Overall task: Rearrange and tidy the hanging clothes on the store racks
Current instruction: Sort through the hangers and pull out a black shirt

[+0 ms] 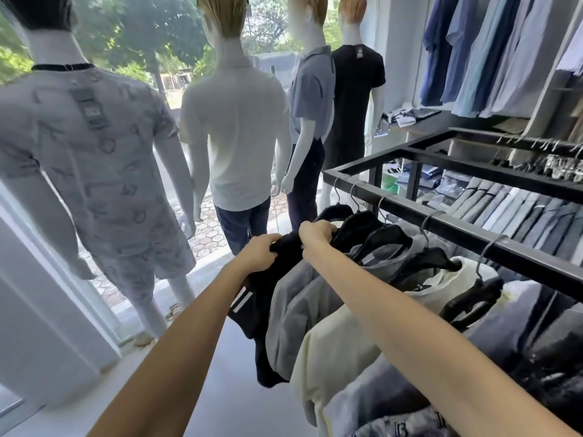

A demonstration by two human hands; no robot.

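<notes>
A black metal rack (473,217) runs from the centre to the right edge and carries shirts on black hangers. At its near end hangs a black shirt (252,310) with white sleeve stripes. My left hand (260,252) grips the black shirt's shoulder fabric. My right hand (317,233) grips the same shirt near its collar, just beside the left hand. Behind it hang a grey shirt (296,313) and a pale yellow shirt (340,348), then darker clothes toward the right.
Several dressed mannequins (239,127) stand along the window at the left and centre. Blue and grey shirts (492,55) hang on the wall at the upper right. Folded trousers (520,212) lie on a shelf beyond the rack. Grey floor lies below the shirts.
</notes>
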